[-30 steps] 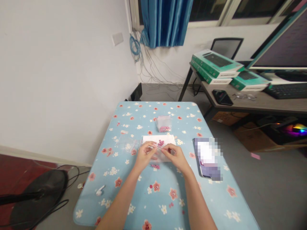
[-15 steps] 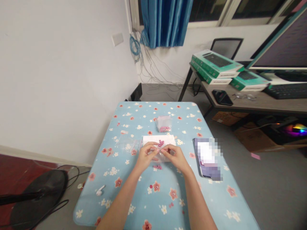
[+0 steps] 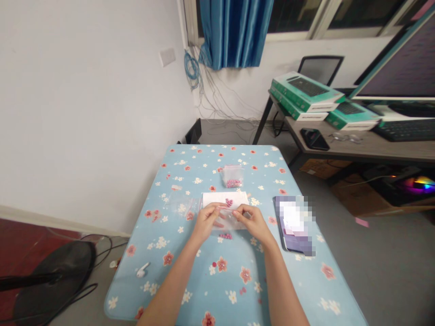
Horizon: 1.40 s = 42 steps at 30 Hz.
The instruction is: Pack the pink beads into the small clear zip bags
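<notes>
Blue flowered table [image 3: 234, 278] by white wall [image 3: 84, 90] | left hand [image 3: 205, 222] and right hand [image 3: 253, 222] pinching a clear bag [image 3: 231, 221] by its top edge, pink beads [image 3: 225, 236] at its bottom | bag near a white sheet [image 3: 211, 198], mid-table

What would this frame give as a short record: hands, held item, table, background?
Left hand: pinches the upper edge of a clear bag
Right hand: pinches the same edge, farther right
Lower end of bag: a row of small pink pieces
Beyond the bag: white sheet with a pink cluster
Far on table: bagged pink pieces
Table's left side: clear plastic, white earbud
Table's right side: flat device, partly pixelated
Background: blue curtain, green-and-white boxes
</notes>
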{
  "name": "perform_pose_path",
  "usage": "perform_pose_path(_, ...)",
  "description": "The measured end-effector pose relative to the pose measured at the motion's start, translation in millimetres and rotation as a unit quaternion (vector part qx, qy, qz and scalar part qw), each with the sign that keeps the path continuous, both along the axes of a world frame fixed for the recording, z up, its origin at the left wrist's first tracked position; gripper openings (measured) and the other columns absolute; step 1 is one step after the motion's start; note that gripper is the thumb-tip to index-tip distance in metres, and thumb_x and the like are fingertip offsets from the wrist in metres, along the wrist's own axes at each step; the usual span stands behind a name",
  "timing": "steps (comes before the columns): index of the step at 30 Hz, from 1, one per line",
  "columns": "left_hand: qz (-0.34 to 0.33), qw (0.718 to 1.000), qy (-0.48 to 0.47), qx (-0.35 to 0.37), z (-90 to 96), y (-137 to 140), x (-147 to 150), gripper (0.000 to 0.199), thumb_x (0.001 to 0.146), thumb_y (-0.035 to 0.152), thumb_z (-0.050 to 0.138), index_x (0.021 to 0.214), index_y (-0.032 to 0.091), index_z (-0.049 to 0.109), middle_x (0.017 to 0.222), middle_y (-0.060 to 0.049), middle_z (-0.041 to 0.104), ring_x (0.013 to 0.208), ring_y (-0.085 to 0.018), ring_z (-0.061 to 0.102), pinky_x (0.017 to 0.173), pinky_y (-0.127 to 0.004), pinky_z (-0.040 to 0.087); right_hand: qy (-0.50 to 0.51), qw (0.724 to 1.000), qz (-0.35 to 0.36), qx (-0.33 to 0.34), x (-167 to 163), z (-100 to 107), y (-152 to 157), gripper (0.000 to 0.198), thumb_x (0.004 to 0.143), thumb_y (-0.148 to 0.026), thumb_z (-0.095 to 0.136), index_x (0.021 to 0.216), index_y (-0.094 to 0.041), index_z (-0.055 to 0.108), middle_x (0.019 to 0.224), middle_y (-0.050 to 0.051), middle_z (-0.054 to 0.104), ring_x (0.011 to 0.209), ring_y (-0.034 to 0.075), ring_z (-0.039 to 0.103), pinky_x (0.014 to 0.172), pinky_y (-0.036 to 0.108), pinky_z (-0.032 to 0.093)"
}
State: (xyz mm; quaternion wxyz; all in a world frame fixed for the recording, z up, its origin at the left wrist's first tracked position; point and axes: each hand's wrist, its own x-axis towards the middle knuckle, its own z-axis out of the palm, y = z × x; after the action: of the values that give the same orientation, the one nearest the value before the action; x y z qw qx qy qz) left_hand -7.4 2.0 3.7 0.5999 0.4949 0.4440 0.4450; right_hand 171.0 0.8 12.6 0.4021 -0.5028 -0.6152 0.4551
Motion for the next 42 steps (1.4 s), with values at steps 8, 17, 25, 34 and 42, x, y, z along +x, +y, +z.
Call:
perform_pose_path(8, 0.051, 0.993, -0.092, -0.049, 2.5, 2, 0, 0.048, 0.078, 0.057, 0.057, 0.097, 0.014, 0.069, 0.097, -0.011, 0.066, 0.071, -0.015, 0.061, 0.054, -0.025, 0.057, 0.026, 0.996, 0.075, -0.026, -9, -5, -1, 0.026, 0.076, -0.042, 0.066, 0.072, -0.017, 0.061, 0.07, 0.001, 0.059, 0.065, 0.014, 0.051, 0.062, 0.026, 0.04)
perform_pose_path(17, 0.106, 0.994, -0.024, 0.011, -4.0, 7, -3, 0.045, 0.074, 0.05, 0.065, 0.104, 0.018, 0.063, 0.095, -0.007, 0.066, 0.073, -0.013, 0.061, 0.062, -0.025, 0.055, 0.115, 0.989, -0.091, 0.002, -2, -8, 23, 0.03, 0.074, -0.048, 0.066, 0.076, -0.017, 0.064, 0.063, 0.001, 0.059, 0.057, 0.013, 0.052, 0.057, 0.027, 0.043)
perform_pose_path(25, 0.051, 0.993, 0.067, 0.087, -9.6, 6, 2, 0.029, 0.077, 0.039, 0.064, 0.094, 0.016, 0.065, 0.088, -0.006, 0.069, 0.075, -0.015, 0.062, 0.074, -0.029, 0.05, 0.061, 0.973, -0.217, 0.055, 18, -2, 106, 0.035, 0.068, -0.047, 0.063, 0.082, -0.014, 0.064, 0.058, 0.002, 0.061, 0.055, 0.015, 0.055, 0.058, 0.03, 0.042)
perform_pose_path(34, 0.056, 0.989, 0.09, 0.105, -6.2, 6, 1, 0.023, 0.079, 0.035, 0.061, 0.093, 0.017, 0.065, 0.087, -0.005, 0.069, 0.073, -0.014, 0.06, 0.072, -0.028, 0.049, -0.155, 0.953, -0.248, 0.082, 9, -16, 127, 0.042, 0.066, -0.034, 0.063, 0.102, -0.012, 0.066, 0.079, 0.008, 0.065, 0.076, 0.024, 0.059, 0.073, 0.036, 0.043)
perform_pose_path(42, 0.063, 0.985, 0.105, 0.12, -7.4, 5, 0, 0.022, 0.08, 0.034, 0.061, 0.093, 0.017, 0.065, 0.085, -0.004, 0.069, 0.072, -0.015, 0.061, 0.071, -0.028, 0.049, -0.068, 0.942, -0.305, 0.124, 6, -6, 87, 0.044, 0.075, -0.044, 0.057, 0.108, -0.015, 0.06, 0.085, 0.004, 0.058, 0.057, 0.013, 0.045, 0.06, 0.029, 0.041)
